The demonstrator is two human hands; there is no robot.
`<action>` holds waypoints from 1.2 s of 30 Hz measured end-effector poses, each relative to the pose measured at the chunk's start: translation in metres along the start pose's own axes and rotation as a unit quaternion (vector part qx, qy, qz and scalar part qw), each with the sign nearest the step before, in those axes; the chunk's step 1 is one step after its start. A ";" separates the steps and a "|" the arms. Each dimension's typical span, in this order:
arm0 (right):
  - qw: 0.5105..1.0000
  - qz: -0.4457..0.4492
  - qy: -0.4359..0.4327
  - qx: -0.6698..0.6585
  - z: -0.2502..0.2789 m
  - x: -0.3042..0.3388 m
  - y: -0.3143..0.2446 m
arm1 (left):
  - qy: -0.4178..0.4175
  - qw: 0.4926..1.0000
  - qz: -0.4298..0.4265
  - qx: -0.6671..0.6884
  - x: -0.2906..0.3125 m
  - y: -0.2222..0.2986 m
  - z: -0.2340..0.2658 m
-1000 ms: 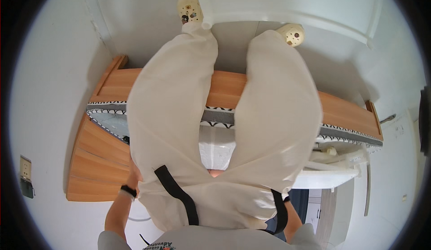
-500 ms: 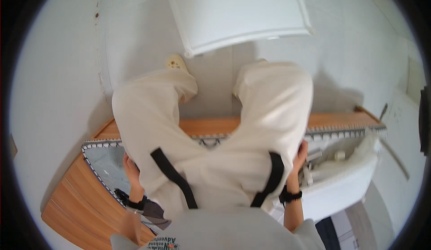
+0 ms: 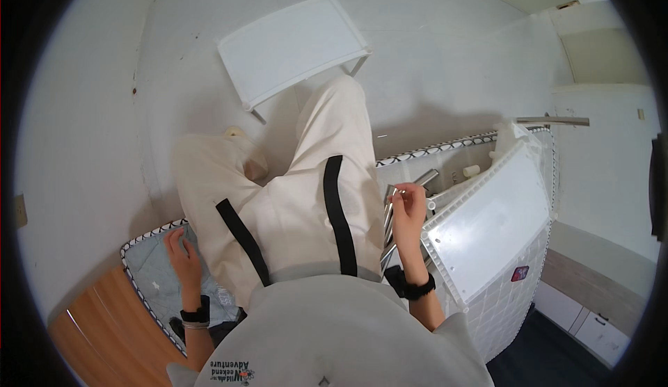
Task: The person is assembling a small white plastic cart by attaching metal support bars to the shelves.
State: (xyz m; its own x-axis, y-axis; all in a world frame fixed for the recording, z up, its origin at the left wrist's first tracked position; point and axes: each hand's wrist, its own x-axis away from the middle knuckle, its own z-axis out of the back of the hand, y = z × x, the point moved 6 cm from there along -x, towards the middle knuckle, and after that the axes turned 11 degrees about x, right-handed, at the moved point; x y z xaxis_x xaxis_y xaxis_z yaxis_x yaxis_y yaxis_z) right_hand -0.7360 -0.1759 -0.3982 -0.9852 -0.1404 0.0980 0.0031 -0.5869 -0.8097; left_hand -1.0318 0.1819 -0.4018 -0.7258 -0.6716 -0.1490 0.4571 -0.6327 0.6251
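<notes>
My left hand (image 3: 182, 255) hangs low over a blue-grey quilted mat (image 3: 149, 265) beside my left thigh, its fingers apart and bent, with nothing in them. On the other side my right hand (image 3: 409, 205) is above a loose group of shiny metal tubes (image 3: 424, 177), fingers loosely curled and close to them; no grip on a tube shows. Just right of that hand, a white plastic panel (image 3: 490, 220) with a raised rim leans tilted on the mat. A small white plastic fitting (image 3: 472, 171) lies behind it.
A white low table (image 3: 296, 50) with short legs stands on the floor ahead. Wooden boards (image 3: 104, 324) show under the mat at left. A grey strip (image 3: 553, 121) sticks out past the mat's far right corner. White drawers (image 3: 602, 335) are at the lower right.
The view has turned right and pulled back, so the low table appears smaller and more to the left. Both hands have come away from beside my thighs; the right one is now over the tubes.
</notes>
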 end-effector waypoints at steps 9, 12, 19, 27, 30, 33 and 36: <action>0.956 -0.027 0.269 0.114 0.223 0.021 0.059 | -0.115 0.988 -0.092 0.033 -0.082 0.066 -0.025; 0.865 -0.132 0.324 0.361 0.306 0.034 0.138 | -0.113 0.979 -0.165 0.039 -0.102 0.099 -0.039; 0.898 -0.266 0.257 0.236 0.372 0.048 0.274 | -0.097 0.977 -0.163 0.098 -0.108 0.122 -0.051; 0.890 -0.255 0.308 0.218 0.403 0.054 0.321 | -0.075 0.986 -0.108 0.103 -0.082 0.099 -0.039; 0.840 -0.159 0.376 0.356 0.378 0.061 0.270 | -0.059 0.992 -0.081 0.082 -0.059 0.083 -0.030; 0.807 -0.169 0.368 0.430 0.436 0.081 0.394 | -0.034 0.980 -0.158 0.116 -0.059 0.090 -0.048; 0.860 -0.137 0.302 0.389 0.364 -0.003 0.381 | -0.037 0.980 -0.174 0.090 -0.061 0.115 -0.052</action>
State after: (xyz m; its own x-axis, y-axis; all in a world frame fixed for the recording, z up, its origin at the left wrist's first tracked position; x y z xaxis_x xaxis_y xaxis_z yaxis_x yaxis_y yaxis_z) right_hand -0.6696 -0.6896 -0.4964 -0.8759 0.3893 -0.2851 -0.3604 -0.9207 -0.1498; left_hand -0.9085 0.1298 -0.3601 -0.8601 -0.3930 -0.3252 0.0816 -0.7353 0.6728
